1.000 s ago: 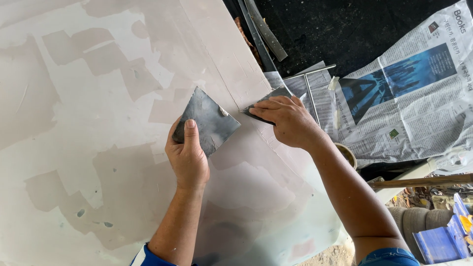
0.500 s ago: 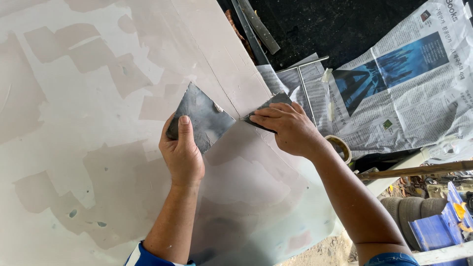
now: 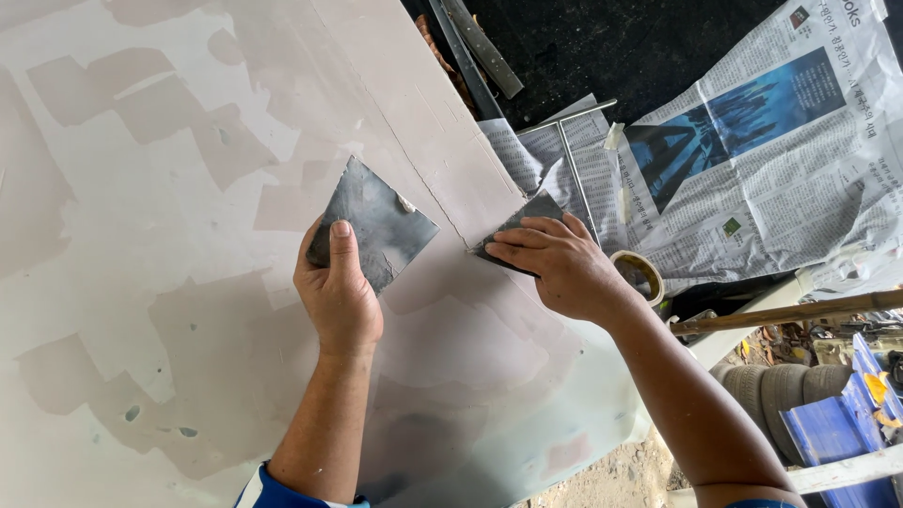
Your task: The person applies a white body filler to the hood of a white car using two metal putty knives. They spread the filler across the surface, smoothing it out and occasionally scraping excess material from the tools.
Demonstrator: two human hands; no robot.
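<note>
A pale panel (image 3: 188,310) patched with greyish-pink filler fills the left and middle of the view, sloping down to the right. Beyond its far edge, newspaper sheets (image 3: 771,160) cover a dark surface, with metal strips (image 3: 480,52) lying at the far side. A roll of tape (image 3: 640,275) sits just right of the panel, partly behind the right wrist. A wooden stick (image 3: 800,310), tyres (image 3: 781,386) and a blue crate (image 3: 837,423) stand at the near right, cut off by the frame.

The left hand (image 3: 337,301) is clamped on a dark square plate (image 3: 376,221) held flat over the panel. The right hand (image 3: 555,263) presses fingers together on a small dark scraper (image 3: 522,218) at the panel's ridge; most of it is hidden.
</note>
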